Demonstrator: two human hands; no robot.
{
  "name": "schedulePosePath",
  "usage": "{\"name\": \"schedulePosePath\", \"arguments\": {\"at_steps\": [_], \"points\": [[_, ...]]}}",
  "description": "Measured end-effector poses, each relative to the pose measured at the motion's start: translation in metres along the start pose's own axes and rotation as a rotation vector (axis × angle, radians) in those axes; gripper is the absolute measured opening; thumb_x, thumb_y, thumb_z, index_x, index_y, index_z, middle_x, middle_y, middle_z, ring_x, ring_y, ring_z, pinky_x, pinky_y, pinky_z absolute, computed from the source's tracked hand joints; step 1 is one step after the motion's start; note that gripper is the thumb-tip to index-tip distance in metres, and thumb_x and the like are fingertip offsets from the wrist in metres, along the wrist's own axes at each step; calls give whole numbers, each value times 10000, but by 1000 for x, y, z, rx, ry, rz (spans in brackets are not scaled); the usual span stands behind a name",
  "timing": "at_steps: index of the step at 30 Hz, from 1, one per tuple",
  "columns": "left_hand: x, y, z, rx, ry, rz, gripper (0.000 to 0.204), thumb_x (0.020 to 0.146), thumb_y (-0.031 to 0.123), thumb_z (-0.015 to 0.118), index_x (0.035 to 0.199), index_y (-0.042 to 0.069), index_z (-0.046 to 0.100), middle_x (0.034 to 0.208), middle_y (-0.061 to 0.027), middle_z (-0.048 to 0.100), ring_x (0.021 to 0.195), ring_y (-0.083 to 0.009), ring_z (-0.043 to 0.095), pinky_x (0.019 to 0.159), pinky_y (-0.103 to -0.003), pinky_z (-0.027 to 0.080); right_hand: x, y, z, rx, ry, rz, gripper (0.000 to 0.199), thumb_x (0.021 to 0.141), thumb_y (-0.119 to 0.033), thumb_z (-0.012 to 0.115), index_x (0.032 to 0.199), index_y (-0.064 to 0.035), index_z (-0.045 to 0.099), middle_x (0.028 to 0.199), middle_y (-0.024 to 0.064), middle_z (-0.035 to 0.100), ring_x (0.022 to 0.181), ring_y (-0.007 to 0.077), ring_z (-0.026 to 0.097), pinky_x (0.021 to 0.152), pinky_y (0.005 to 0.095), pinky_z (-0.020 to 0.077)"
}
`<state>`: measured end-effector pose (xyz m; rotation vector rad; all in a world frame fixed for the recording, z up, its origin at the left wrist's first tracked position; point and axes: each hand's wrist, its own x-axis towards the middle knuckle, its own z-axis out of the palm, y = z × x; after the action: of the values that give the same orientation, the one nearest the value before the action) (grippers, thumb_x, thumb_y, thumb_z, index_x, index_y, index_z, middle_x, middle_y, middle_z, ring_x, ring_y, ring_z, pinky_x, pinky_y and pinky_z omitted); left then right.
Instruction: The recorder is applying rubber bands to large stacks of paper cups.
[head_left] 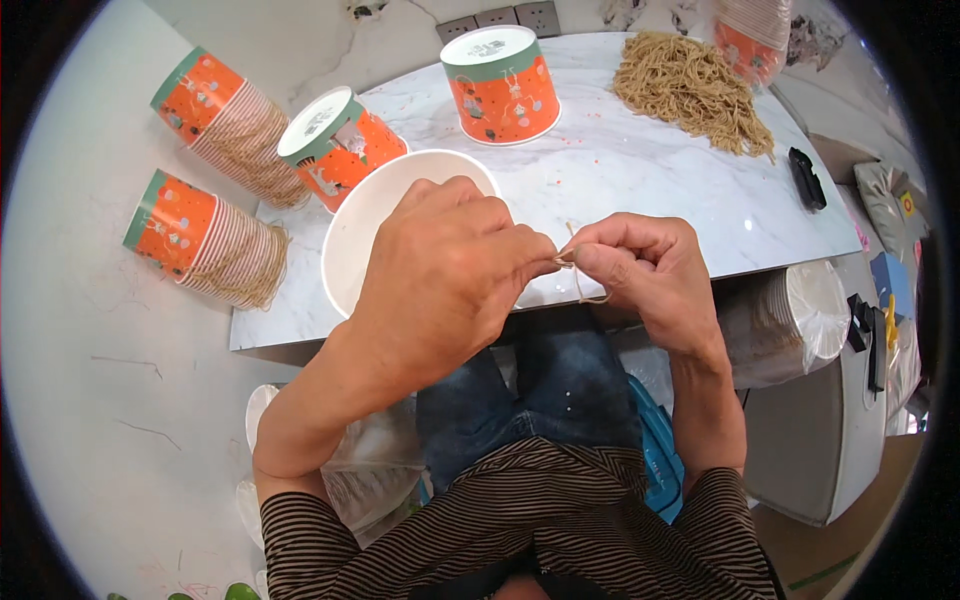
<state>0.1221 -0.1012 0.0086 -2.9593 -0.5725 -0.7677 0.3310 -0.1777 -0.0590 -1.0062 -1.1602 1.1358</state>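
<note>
A thin tan twine (579, 284) runs between my hands near the table's front edge, with a small loop and a loose end hanging. My left hand (450, 265) is closed, thumb and forefinger pinching the twine. My right hand (650, 275) pinches it from the other side, fingers curled. Behind and partly hidden by my left hand is a white open paper bucket (352, 222), its pale inside showing. Two orange and green paper buckets stand upside down beyond it, one (345, 145) beside its rim and another (503, 95) farther back.
At the left lean two stacks of nested paper buckets (225, 110) (200, 240) with twine around them. A heap of tan twine (690, 85) lies at the back right, near a black object (806, 180). Wrapped white buckets (800, 315) sit below the table's right edge.
</note>
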Motion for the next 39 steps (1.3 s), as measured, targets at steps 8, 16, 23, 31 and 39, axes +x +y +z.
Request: {"name": "schedulePosePath", "arguments": {"at_steps": [8, 16, 23, 31, 39], "points": [[-15, -8, -10, 74, 155, -3, 177, 747, -3, 788, 904, 73, 759, 1092, -127, 672, 946, -284, 665, 778, -411, 542, -6, 24, -23, -6, 262, -36, 202, 957, -194, 745, 991, 1, 787, 750, -61, 652, 590, -8, 440, 515, 187, 297], [-50, -23, -10, 80, 2, -209, 266, 820, -24, 754, 1071, 50, 706, 1088, -155, 717, 928, -313, 727, 757, -391, 578, 0, 46, -3, -261, 348, 85, 190, 929, -151, 755, 889, 33, 773, 674, -62, 600, 574, 14, 455, 506, 219, 320], [-62, -46, -14, -283, 196, -256, 378, 891, -22, 719, 1259, 43, 660, 974, -153, 730, 889, -327, 735, 755, -379, 582, 28, 60, 14, -607, 292, 99, 217, 867, -156, 713, 847, 57, 752, 607, 29, 622, 584, 76, 539, 545, 294, 433], [-84, -91, -8, -161, 245, -168, 368, 799, -55, 698, 1151, 48, 729, 946, -108, 702, 860, -311, 699, 712, -421, 564, 51, 36, 5, -600, -203, 224, 230, 965, -188, 695, 950, 22, 788, 762, 14, 715, 629, 105, 591, 584, 291, 477], [-89, -140, -16, -190, 176, -13, 309, 695, -67, 710, 954, 102, 730, 957, -17, 684, 1016, -248, 652, 836, -389, 538, 43, 1, -131, 232, 17, -162, 104, 1033, -58, 617, 1069, 36, 591, 714, 46, 557, 359, 43, 345, 346, 219, 283]]}}
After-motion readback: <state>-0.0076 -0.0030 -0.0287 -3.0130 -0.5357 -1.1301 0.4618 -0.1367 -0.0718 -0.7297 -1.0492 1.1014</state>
